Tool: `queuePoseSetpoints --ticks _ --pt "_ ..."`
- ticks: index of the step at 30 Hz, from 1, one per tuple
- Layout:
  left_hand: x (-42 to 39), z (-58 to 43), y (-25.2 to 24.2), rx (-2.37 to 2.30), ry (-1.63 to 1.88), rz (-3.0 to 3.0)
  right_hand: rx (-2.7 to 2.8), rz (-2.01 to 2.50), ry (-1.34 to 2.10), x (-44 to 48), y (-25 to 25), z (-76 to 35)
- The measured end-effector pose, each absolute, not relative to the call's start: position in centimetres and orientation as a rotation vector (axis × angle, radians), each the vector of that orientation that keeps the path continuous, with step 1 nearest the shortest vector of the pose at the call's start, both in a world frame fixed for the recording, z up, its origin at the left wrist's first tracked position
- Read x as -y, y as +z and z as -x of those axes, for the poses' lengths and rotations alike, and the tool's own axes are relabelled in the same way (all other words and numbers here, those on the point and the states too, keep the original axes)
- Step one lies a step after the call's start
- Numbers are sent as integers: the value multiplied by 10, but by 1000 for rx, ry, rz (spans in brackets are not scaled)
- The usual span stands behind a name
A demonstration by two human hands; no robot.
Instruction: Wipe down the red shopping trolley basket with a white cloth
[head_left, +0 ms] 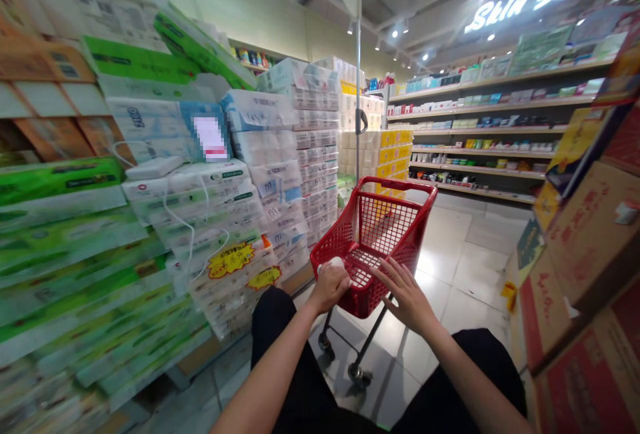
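Note:
A small red shopping cart (395, 221) stands in the aisle just in front of me, its basket empty of goods as far as I can see. My left hand (330, 285) is closed around a small white thing, pressed against the cart's near left rim. My right hand (406, 291) lies on the cart's near edge with its fingers stretched out and apart. A tall clear pole (358, 74) rises from the cart's far side.
Stacks of wrapped tissue and toilet paper packs (210, 221) fill the left side, close to the cart. Cardboard boxes (585, 247) line the right. Shelves of small goods (480, 147) stand at the back right. Pale floor tiles (465, 267) stretch ahead.

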State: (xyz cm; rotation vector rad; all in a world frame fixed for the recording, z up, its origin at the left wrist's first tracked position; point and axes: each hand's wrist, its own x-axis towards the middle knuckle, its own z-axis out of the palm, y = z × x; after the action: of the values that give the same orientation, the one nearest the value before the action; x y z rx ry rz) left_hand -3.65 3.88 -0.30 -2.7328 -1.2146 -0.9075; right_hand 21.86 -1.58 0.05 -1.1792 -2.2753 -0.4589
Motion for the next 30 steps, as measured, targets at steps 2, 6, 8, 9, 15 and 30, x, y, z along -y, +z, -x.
queuePoseSetpoints --ticks 2,6,8,9,15,30 --pt "-50 52 -3 1288 -936 2699 2331 1163 -492 6 5 -217" --pt "-61 68 -4 1469 -1011 2504 2345 1139 -458 -3 3 -186" --pt "-57 65 -6 1538 -1043 2395 2322 1150 -435 -4 1 -170" --pt "-52 60 -8 1559 -1067 2350 2316 1153 -425 -3 0 -164" --pt "-9 0 -20 1543 -1240 2270 2297 1149 -394 0 -4 -160" --pt "-17 3 7 1551 -2042 2176 2219 1200 -261 -13 34 -131"
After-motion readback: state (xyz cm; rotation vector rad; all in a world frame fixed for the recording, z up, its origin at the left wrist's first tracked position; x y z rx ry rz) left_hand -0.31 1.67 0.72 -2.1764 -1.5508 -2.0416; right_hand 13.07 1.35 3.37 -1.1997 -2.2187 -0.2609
